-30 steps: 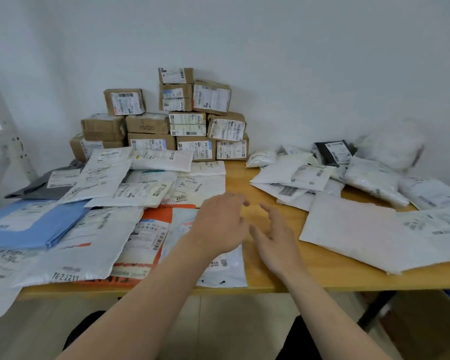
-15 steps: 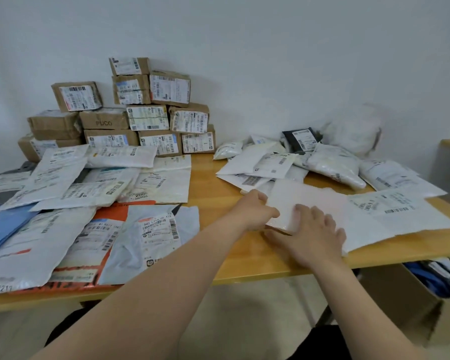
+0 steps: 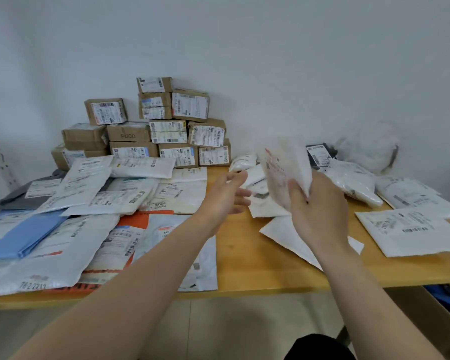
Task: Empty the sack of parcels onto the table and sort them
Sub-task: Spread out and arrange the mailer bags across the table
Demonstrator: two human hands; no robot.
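View from a head-worn camera, looking down at a wooden table [image 3: 244, 271] covered with parcels. The right hand [image 3: 320, 216] is raised above the middle of the table and pinches a white packet [image 3: 283, 165] by its lower edge, with the thumb [image 3: 296, 189] on the near face and the fingers hidden behind. The packet stands nearly upright, clear of the table, and is blurred (its red print cannot be read). The left hand [image 3: 225, 197] hovers just beside it with fingers spread and holds nothing.

Half a second ago both hands lay low on a flat white envelope [image 3: 281, 233] near the front edge. Now that envelope lies alone under the right wrist and a packet is in the air. Whether the packet came from on top of the envelope cannot be told.

Brown cardboard boxes [image 3: 166, 128] are stacked at the back edge, left of centre. Flat mailers [image 3: 94, 183] overlap across the left half. Soft white bags [image 3: 348, 178] and a labelled mailer [image 3: 411, 229] lie towards the right edge.

The parcels look already emptied out, and sorting seems well along. The lifted packet is probably the next one to be assigned to a group.
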